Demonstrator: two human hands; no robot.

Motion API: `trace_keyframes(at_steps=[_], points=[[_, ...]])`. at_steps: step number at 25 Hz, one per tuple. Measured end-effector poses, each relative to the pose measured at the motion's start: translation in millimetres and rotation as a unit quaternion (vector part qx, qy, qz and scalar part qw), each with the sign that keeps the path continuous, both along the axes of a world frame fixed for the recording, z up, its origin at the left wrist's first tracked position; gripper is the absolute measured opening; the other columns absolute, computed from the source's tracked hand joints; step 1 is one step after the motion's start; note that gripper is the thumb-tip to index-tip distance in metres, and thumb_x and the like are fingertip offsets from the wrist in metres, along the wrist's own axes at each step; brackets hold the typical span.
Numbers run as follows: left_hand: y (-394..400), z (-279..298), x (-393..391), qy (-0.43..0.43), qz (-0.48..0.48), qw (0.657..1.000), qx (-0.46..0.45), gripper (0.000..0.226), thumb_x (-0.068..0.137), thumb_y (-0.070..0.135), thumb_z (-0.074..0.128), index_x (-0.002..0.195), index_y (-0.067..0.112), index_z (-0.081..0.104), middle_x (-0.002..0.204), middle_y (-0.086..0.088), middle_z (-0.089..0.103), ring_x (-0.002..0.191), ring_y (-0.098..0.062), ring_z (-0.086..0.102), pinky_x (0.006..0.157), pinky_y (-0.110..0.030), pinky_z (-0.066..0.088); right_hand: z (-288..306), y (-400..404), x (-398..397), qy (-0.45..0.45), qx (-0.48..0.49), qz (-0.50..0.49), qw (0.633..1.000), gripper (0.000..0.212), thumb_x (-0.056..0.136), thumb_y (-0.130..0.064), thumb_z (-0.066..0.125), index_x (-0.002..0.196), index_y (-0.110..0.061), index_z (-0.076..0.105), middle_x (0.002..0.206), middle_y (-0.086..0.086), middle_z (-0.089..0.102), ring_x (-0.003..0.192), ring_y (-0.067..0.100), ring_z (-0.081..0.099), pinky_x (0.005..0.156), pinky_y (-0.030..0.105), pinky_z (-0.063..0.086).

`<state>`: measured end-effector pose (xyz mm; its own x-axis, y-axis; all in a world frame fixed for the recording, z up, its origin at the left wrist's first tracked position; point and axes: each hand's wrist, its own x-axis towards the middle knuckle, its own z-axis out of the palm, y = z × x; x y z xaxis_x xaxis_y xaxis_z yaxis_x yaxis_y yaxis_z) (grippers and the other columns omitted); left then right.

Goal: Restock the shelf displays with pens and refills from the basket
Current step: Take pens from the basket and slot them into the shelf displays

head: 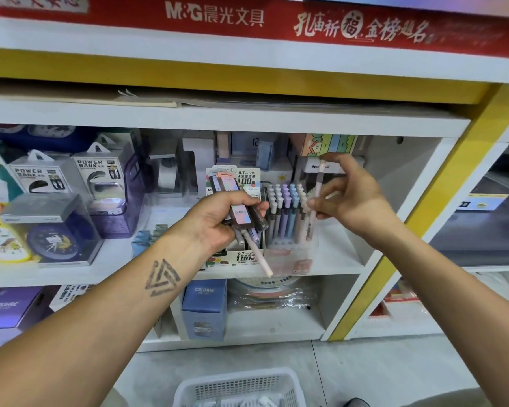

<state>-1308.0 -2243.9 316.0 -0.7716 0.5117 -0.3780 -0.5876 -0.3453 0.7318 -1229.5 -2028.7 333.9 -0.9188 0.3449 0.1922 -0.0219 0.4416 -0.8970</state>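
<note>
Pen: pinched upright in my right hand, long axis twelve-to-six, tip just above pen stand at its seven o'clock. Left hand, at nine, gripped refill packs. Basket at six.

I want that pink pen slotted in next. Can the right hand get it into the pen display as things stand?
Probably yes. The right hand pinches the pink pen nearly upright right beside the pen display, with nothing between them. The left hand, gripping refill packs, sits to the display's left, off that path.
</note>
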Motion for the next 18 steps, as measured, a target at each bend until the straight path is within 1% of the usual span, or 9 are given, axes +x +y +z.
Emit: trace_keyframes(at_steps=[1, 2, 3, 5, 6, 9, 13, 15, 18], points=[[2.2, 0.0, 1.0, -0.002, -0.003, 1.000, 0.001, 0.022, 0.087, -0.010, 0.055, 0.109, -0.009, 0.057, 0.084, -0.024, 0.071, 0.067, -0.025, 0.072, 0.068, -0.035, 0.061, -2.1, 2.3, 0.5, 0.027, 0.000, -0.021, 0.999, 0.057, 0.080, 0.000, 0.079, 0.119, -0.034, 0.055, 0.076, 0.012, 0.062, 0.081, 0.038, 0.071, 0.072, 0.051, 0.062], [4.3, -0.2, 2.0, -0.003, -0.004, 1.000, 0.002, 0.019, 0.087, -0.010, 0.055, 0.106, -0.010, 0.058, 0.084, -0.024, 0.071, 0.068, -0.025, 0.072, 0.070, -0.035, 0.060, -4.9, 4.2, 1.6, 0.055, 0.026, -0.038, 0.997, 0.046, 0.082, -0.003, 0.078, 0.108, -0.035, 0.057, 0.078, 0.008, 0.063, 0.083, 0.034, 0.070, 0.072, 0.049, 0.062], [6.2, -0.5, 2.7, -0.004, -0.005, 1.000, 0.001, 0.017, 0.087, -0.011, 0.055, 0.104, -0.010, 0.059, 0.084, -0.025, 0.071, 0.071, -0.026, 0.072, 0.071, -0.035, 0.060, -8.3, 5.8, 3.7, 0.074, 0.082, -0.047, 0.993, 0.038, 0.083, -0.009, 0.079, 0.101, -0.034, 0.057, 0.079, 0.003, 0.065, 0.081, 0.026, 0.071, 0.070, 0.043, 0.063], [9.1, -1.3, 4.0, -0.004, -0.009, 1.000, -0.004, 0.014, 0.086, -0.011, 0.056, 0.099, -0.009, 0.060, 0.087, -0.025, 0.071, 0.075, -0.026, 0.071, 0.075, -0.035, 0.059, -16.4, 6.1, 8.9, 0.088, 0.190, -0.043, 0.977, 0.025, 0.085, -0.018, 0.079, 0.096, -0.029, 0.059, 0.080, -0.004, 0.067, 0.073, 0.010, 0.068, 0.065, 0.033, 0.060], [10.2, -1.8, 4.5, -0.004, -0.012, 1.000, -0.006, 0.013, 0.086, -0.010, 0.056, 0.098, -0.009, 0.060, 0.089, -0.025, 0.070, 0.077, -0.026, 0.070, 0.075, -0.036, 0.059, -19.8, 5.0, 11.0, 0.090, 0.219, -0.037, 0.971, 0.022, 0.085, -0.020, 0.079, 0.094, -0.026, 0.060, 0.080, -0.006, 0.068, 0.072, 0.008, 0.066, 0.065, 0.033, 0.059], [13.3, -3.2, 4.3, -0.005, -0.014, 1.000, -0.004, 0.014, 0.085, -0.010, 0.057, 0.099, -0.009, 0.059, 0.094, -0.025, 0.070, 0.079, -0.027, 0.069, 0.077, -0.038, 0.059, -28.8, 1.8, 13.0, 0.103, 0.265, -0.019, 0.958, 0.020, 0.085, -0.020, 0.079, 0.088, -0.020, 0.059, 0.077, -0.003, 0.069, 0.071, 0.014, 0.065, 0.063, 0.037, 0.055], [15.6, -4.5, 2.9, -0.012, -0.005, 1.000, 0.000, 0.015, 0.084, -0.011, 0.058, 0.098, -0.010, 0.061, 0.090, -0.025, 0.071, 0.076, -0.027, 0.072, 0.072, -0.035, 0.061, -37.1, 0.0, 11.9, 0.107, 0.295, -0.002, 0.950, 0.017, 0.087, -0.018, 0.076, 0.090, -0.014, 0.060, 0.078, 0.006, 0.071, 0.073, 0.025, 0.066, 0.066, 0.043, 0.056], [15.8, -4.6, 3.2, -0.012, -0.006, 1.000, 0.000, 0.016, 0.083, -0.011, 0.058, 0.098, -0.010, 0.062, 0.090, -0.025, 0.071, 0.077, -0.027, 0.072, 0.071, -0.034, 0.061, -37.5, 0.6, 12.5, 0.111, 0.297, 0.007, 0.948, 0.017, 0.086, -0.016, 0.077, 0.089, -0.015, 0.060, 0.078, 0.004, 0.070, 0.072, 0.024, 0.066, 0.065, 0.043, 0.056], [15.4, -3.8, 3.6, -0.013, -0.005, 1.000, 0.001, 0.017, 0.083, -0.011, 0.058, 0.100, -0.010, 0.062, 0.094, -0.025, 0.071, 0.081, -0.027, 0.071, 0.076, -0.036, 0.060, -36.9, 2.2, 12.0, 0.118, 0.302, 0.021, 0.946, 0.020, 0.085, -0.015, 0.078, 0.085, -0.021, 0.059, 0.073, 0.000, 0.067, 0.067, 0.021, 0.062, 0.061, 0.040, 0.054]])
